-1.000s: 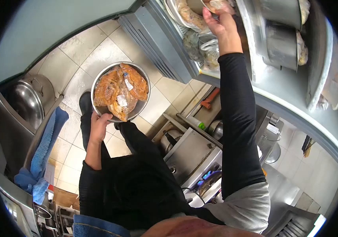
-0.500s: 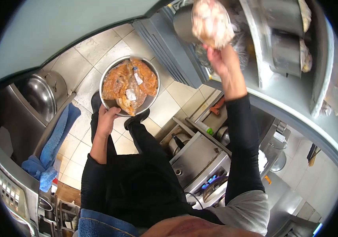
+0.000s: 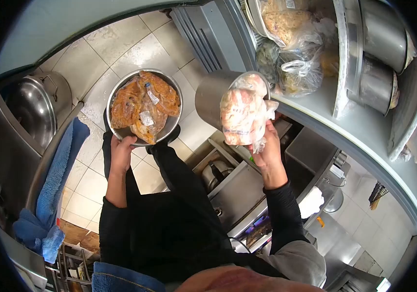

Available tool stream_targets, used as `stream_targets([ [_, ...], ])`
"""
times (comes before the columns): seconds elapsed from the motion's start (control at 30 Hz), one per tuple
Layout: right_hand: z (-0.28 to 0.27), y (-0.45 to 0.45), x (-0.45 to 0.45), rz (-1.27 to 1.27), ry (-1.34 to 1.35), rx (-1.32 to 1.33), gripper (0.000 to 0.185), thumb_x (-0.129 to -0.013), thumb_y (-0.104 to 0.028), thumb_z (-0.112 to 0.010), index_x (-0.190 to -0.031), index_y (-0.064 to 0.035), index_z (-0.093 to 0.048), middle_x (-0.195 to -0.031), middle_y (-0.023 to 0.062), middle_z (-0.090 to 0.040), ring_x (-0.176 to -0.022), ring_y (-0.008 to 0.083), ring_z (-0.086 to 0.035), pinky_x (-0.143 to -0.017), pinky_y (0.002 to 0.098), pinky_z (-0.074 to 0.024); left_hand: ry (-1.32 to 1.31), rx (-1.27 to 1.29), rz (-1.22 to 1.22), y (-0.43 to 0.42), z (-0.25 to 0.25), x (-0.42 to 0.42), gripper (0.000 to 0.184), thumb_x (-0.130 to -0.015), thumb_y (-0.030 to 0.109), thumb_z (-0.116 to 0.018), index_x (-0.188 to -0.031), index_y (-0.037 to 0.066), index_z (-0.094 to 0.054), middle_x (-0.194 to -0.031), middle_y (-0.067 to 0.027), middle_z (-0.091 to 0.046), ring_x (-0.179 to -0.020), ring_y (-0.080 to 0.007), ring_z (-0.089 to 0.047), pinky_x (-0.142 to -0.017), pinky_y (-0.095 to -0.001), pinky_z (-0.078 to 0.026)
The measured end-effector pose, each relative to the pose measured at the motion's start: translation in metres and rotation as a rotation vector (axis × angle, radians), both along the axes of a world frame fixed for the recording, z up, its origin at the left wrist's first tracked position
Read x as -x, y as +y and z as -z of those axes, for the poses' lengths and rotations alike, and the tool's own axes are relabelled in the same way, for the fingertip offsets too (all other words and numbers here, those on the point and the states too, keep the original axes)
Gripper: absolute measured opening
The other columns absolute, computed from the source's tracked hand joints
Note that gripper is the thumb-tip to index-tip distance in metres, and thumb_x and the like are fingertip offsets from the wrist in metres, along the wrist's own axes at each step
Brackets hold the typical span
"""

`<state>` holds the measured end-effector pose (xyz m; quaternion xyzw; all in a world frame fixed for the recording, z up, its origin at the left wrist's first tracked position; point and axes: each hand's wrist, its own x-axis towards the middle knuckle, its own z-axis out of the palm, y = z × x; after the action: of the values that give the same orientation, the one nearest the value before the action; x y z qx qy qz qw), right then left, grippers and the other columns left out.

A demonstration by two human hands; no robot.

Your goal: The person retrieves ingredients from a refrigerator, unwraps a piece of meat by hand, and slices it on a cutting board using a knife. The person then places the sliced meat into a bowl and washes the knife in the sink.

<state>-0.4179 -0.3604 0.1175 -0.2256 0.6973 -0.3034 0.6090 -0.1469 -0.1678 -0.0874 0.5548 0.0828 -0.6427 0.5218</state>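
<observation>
Steel, bare: the pot [image 3: 208, 100] hangs outside the fridge shelf [image 3: 364, 126], gripped in the right hand [image 3: 271, 151]. Change noted on my feed: it has come down from beside the shelf and away from it, to just beside the bowl [image 3: 171, 125]. I judge this leaves neither of the hands free. The pot lies tilted, mouth toward my camera, with pale wrapped meat [image 3: 241, 112] bulging out; the right fingers are at the mouth end, partly hidden, so I cannot tell their full placement. The left hand [image 3: 122, 152] is closed on the bowl's near rim, thumb on top, holding it above the floor tiles [image 3: 135, 46]. Inside the bowl I log orange-brown packets [image 3: 126, 104], heaped, some carrying white labels [image 3: 146, 118]. Bowl and pot are apart. Clear bags [image 3: 300, 75] sit on the shelf beyond the pot; further right, more pots [image 3: 375, 85] lie on their sides.
</observation>
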Motion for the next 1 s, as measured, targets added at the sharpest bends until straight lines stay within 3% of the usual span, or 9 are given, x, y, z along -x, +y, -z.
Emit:
stream_targets([
  [0.07, 0.010, 0.004, 0.013, -0.009, -0.017, 0.012, 0.027, -0.094, -0.012, -0.054, -0.121, -0.0083, -0.056, -0.094, 0.0046, -0.068, -0.065, 0.0115, -0.065, -0.044, 0.0229, -0.0491, 0.015, -0.015, 0.024, 0.005, 0.009, -0.001, 0.051, -0.080, 0.000, -0.059, -0.129, 0.001, -0.046, -0.118, -0.0109, -0.062, -0.104, -0.0250, -0.064, -0.084, -0.0402, -0.055],
  [0.27, 0.027, 0.007, 0.022, -0.016, -0.017, 0.014, 0.025, -0.093, -0.010, -0.057, -0.118, -0.0085, -0.059, -0.100, 0.0042, -0.069, -0.078, 0.0139, -0.068, -0.060, 0.0281, -0.0549, 0.034, 0.026, 0.049, 0.008, 0.017, -0.004, 0.057, -0.080, 0.000, -0.058, -0.134, 0.003, -0.041, -0.120, -0.0109, -0.060, -0.104, -0.0250, -0.064, -0.086, -0.0408, -0.055],
  [0.47, 0.027, 0.011, 0.016, 0.029, -0.006, 0.022, 0.026, -0.094, -0.011, -0.057, -0.119, -0.0093, -0.060, -0.103, 0.0036, -0.069, -0.082, 0.0144, -0.069, -0.062, 0.0285, -0.0553, 0.010, 0.050, 0.092, 0.010, 0.024, -0.008, 0.051, -0.080, 0.001, -0.060, -0.129, -0.001, -0.047, -0.118, -0.0120, -0.062, -0.102, -0.0248, -0.065, -0.086, -0.0388, -0.055],
  [0.67, 0.031, 0.013, 0.027, -0.028, -0.040, -0.009, 0.029, -0.094, -0.010, -0.056, -0.123, -0.0094, -0.059, -0.111, 0.0056, -0.068, -0.093, 0.0168, -0.068, -0.075, 0.0321, -0.0563, 0.030, 0.035, 0.106, 0.009, 0.027, -0.006, 0.050, -0.080, 0.001, -0.059, -0.128, -0.003, -0.048, -0.118, -0.0127, -0.062, -0.103, -0.0250, -0.065, -0.089, -0.0387, -0.054],
  [0.77, 0.037, 0.015, 0.028, -0.011, -0.060, 0.006, 0.030, -0.094, -0.008, -0.055, -0.124, -0.0083, -0.058, -0.115, 0.0068, -0.067, -0.098, 0.0182, -0.067, -0.081, 0.0343, -0.0558, -0.020, 0.031, 0.015, 0.001, 0.015, 0.000, 0.036, -0.078, 0.004, -0.062, -0.114, 0.000, -0.058, -0.102, -0.0061, -0.066, -0.085, -0.0146, -0.065, -0.072, -0.0281, -0.052],
  [1.0, 0.043, 0.017, 0.030, -0.006, -0.069, -0.020, 0.031, -0.094, -0.005, -0.054, -0.125, -0.0056, -0.056, -0.118, 0.0080, -0.065, -0.101, 0.0198, -0.066, -0.085, 0.0363, -0.0557, -0.011, 0.030, 0.020, 0.006, 0.024, 0.000, 0.039, -0.079, 0.004, -0.062, -0.118, 0.001, -0.056, -0.101, -0.0049, -0.067, -0.084, -0.0132, -0.065, -0.071, -0.0266, -0.051],
])
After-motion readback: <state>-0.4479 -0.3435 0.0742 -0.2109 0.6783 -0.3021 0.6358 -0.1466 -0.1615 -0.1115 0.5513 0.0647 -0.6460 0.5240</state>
